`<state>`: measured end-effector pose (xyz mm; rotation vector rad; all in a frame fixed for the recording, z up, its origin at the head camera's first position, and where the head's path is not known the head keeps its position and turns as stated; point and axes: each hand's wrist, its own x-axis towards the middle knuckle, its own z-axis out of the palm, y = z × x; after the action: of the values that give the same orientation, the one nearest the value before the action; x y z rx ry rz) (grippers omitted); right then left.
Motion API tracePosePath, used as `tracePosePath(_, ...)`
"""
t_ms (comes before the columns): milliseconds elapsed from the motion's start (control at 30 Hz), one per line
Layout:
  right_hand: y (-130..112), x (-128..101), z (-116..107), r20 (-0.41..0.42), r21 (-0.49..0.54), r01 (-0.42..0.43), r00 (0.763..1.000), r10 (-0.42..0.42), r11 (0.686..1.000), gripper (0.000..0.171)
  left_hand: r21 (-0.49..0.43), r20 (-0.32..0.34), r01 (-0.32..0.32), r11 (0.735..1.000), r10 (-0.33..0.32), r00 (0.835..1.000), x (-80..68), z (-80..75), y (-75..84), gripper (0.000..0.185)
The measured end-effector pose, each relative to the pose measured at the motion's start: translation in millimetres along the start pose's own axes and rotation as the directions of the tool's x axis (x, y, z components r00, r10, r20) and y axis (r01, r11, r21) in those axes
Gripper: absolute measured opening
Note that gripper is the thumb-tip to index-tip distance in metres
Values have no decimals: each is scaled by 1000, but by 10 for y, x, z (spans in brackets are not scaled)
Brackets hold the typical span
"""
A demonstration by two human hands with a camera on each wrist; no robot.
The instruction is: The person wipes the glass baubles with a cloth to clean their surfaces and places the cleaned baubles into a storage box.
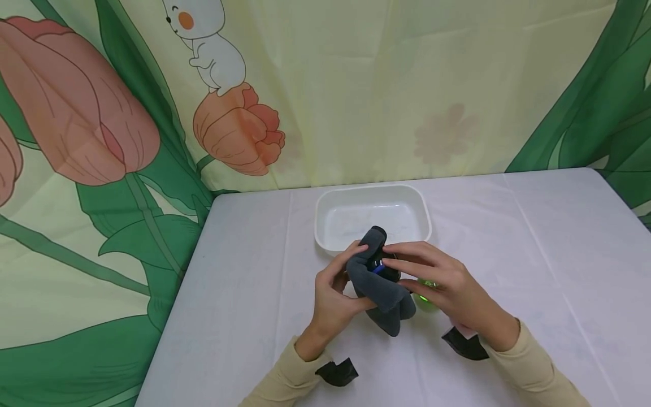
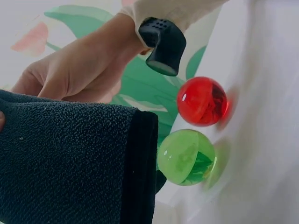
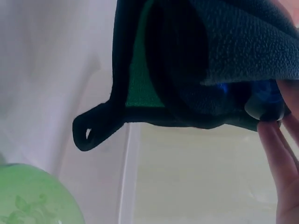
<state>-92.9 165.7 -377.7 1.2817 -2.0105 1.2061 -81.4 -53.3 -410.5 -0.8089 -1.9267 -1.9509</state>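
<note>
A dark grey towel-like cloth [image 1: 378,291] is held folded above the table, in front of a white basin. My left hand [image 1: 333,297] grips it from the left, fingers at the top and thumb lower down. Partly wrapped in the cloth is a shiny dark blue ball [image 3: 264,102], mostly hidden by the folds. My right hand [image 1: 450,282] holds the ball from the right with its fingertips. A clear green ball [image 2: 187,157] lies on the table beneath the right hand, with a clear red ball [image 2: 202,101] beside it in the left wrist view.
The white rectangular basin [image 1: 325,243] stands behind the hands, near the table's back edge. A white cloth covers the table [image 1: 244,294]. A printed curtain [image 1: 356,113] with tulips hangs behind it. Black straps [image 1: 338,373] show at both wrists.
</note>
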Motion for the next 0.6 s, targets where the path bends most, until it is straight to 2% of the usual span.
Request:
tracePosePath(100,-7,-9,10,-12,15,-40,999,41,999,41,14,7,-12,1000,11,1000,0,-9,-8,74)
tracePosePath(233,-41,-21,12,-17,91,-181,983,183,979,40,20,11,-36,999,35,999,2,-16,-21,75)
tracePosePath(300,-67,-25,13,-4,158,-277,960,281,948,46,18,11,-43,999,43,999,5,-15,-23,75)
tracePosePath(400,-105,-24,12,28,240,-404,912,410,883,58,15,9,-57,998,57,998,9,-10,-16,75)
tracePosePath(600,-132,-39,10,57,328,-527,840,540,784,54,15,16,-89,996,89,996,13,-2,-13,76)
